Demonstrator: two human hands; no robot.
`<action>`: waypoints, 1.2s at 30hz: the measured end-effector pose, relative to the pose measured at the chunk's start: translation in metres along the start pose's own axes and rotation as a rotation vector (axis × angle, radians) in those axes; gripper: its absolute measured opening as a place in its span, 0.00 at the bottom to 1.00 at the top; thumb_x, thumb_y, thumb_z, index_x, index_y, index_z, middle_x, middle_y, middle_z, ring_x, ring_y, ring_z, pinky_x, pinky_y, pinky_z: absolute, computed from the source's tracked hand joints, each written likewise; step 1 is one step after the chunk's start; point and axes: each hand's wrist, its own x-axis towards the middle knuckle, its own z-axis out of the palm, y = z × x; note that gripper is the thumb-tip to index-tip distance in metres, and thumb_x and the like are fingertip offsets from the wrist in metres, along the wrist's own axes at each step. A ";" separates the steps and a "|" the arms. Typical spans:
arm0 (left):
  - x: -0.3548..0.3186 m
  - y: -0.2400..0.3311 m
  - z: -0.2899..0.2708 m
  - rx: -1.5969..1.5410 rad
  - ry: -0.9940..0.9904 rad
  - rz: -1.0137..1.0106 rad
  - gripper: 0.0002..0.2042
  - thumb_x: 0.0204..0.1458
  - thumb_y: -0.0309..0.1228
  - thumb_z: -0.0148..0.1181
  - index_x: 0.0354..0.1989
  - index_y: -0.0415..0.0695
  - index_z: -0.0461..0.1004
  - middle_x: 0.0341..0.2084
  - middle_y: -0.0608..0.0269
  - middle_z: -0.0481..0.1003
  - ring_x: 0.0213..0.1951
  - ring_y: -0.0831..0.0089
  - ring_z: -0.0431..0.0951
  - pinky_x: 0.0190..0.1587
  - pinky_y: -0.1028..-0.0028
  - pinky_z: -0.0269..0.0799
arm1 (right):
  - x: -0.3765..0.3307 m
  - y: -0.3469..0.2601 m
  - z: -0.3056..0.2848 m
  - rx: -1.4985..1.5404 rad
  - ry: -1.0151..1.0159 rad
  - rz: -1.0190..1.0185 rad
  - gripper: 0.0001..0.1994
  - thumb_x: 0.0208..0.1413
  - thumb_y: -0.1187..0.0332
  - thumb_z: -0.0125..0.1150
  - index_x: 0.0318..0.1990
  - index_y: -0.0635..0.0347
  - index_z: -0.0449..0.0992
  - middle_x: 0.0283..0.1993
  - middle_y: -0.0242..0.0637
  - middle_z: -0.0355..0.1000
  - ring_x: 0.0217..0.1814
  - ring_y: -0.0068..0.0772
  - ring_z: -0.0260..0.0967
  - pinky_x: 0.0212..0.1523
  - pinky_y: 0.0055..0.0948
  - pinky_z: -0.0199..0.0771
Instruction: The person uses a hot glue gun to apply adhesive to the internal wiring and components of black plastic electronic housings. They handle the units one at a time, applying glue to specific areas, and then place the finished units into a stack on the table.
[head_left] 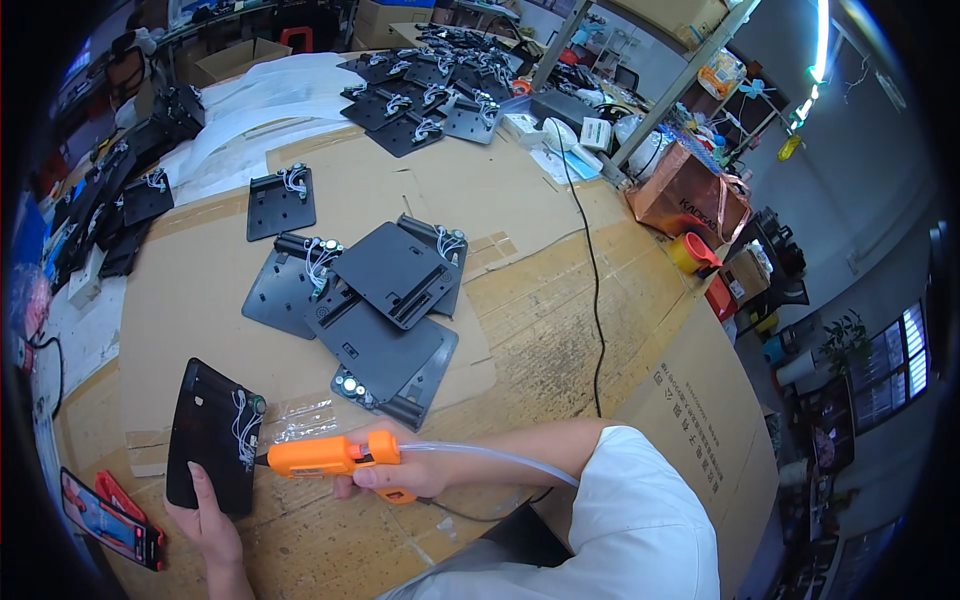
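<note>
My right hand (395, 477) grips an orange glue gun (330, 455), its nozzle pointing left at a black plastic panel (208, 430). That panel lies on the cardboard-covered table (540, 300) and carries white wires and a small round part near its right edge. My left hand (208, 520) holds the panel's lower edge with the fingers on top. A clear glue stick (490, 455) sticks out of the gun's rear toward my white sleeve.
A pile of similar black panels (375, 300) lies in the middle of the table, one more (281, 200) behind it and several (430, 95) at the far end. A black cable (590, 270) runs across the cardboard. A red-cased phone (110, 520) lies at my left.
</note>
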 end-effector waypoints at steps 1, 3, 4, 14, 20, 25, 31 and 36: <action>-0.001 -0.001 0.000 -0.003 0.007 -0.007 0.16 0.66 0.31 0.48 0.52 0.29 0.71 0.45 0.57 0.77 0.45 0.74 0.76 0.50 0.74 0.69 | 0.000 -0.001 0.000 -0.001 0.006 0.001 0.20 0.60 0.53 0.58 0.42 0.65 0.74 0.33 0.36 0.78 0.29 0.20 0.70 0.31 0.22 0.70; -0.002 -0.004 0.001 -0.014 0.019 -0.022 0.16 0.66 0.31 0.48 0.53 0.29 0.71 0.46 0.56 0.76 0.46 0.74 0.75 0.51 0.74 0.69 | -0.002 0.003 -0.001 -0.012 0.002 -0.014 0.20 0.60 0.53 0.58 0.40 0.65 0.74 0.32 0.37 0.78 0.29 0.21 0.70 0.31 0.23 0.70; -0.003 -0.004 0.002 -0.017 0.020 -0.015 0.16 0.66 0.31 0.48 0.54 0.30 0.70 0.46 0.56 0.76 0.46 0.73 0.75 0.52 0.73 0.69 | -0.003 0.003 -0.002 -0.017 -0.001 -0.021 0.20 0.60 0.52 0.59 0.40 0.65 0.74 0.32 0.37 0.78 0.29 0.22 0.70 0.31 0.23 0.70; 0.002 0.018 0.008 0.042 0.039 -0.072 0.17 0.61 0.29 0.54 0.56 0.33 0.70 0.48 0.58 0.75 0.50 0.72 0.73 0.55 0.72 0.67 | 0.008 0.011 -0.006 -0.236 -0.087 -0.168 0.19 0.57 0.52 0.61 0.39 0.62 0.77 0.29 0.35 0.74 0.30 0.27 0.72 0.34 0.25 0.71; 0.010 0.021 -0.003 0.169 0.018 0.072 0.13 0.57 0.28 0.59 0.48 0.35 0.75 0.28 0.57 0.79 0.30 0.76 0.79 0.35 0.76 0.73 | 0.010 0.002 0.004 -0.376 -0.108 -0.086 0.19 0.55 0.56 0.57 0.41 0.66 0.78 0.37 0.42 0.79 0.35 0.33 0.78 0.38 0.28 0.76; 0.004 0.021 0.003 0.190 0.002 0.062 0.12 0.58 0.29 0.59 0.47 0.36 0.76 0.18 0.62 0.76 0.20 0.79 0.75 0.26 0.77 0.69 | 0.013 -0.005 0.004 -0.542 -0.046 -0.048 0.20 0.55 0.55 0.56 0.40 0.67 0.78 0.37 0.44 0.80 0.37 0.38 0.80 0.42 0.30 0.79; 0.005 0.023 0.006 0.133 0.008 -0.011 0.11 0.59 0.31 0.59 0.45 0.37 0.76 0.17 0.62 0.75 0.19 0.78 0.75 0.25 0.77 0.68 | 0.010 -0.002 0.002 -0.551 -0.034 -0.048 0.22 0.58 0.51 0.54 0.39 0.66 0.79 0.35 0.42 0.80 0.35 0.36 0.80 0.39 0.28 0.79; 0.006 0.017 0.007 0.142 0.037 0.074 0.11 0.58 0.31 0.60 0.45 0.37 0.76 0.18 0.61 0.76 0.18 0.76 0.75 0.24 0.75 0.67 | 0.012 0.000 0.001 -0.576 -0.066 -0.083 0.25 0.59 0.51 0.53 0.38 0.73 0.77 0.30 0.46 0.77 0.33 0.40 0.79 0.38 0.35 0.81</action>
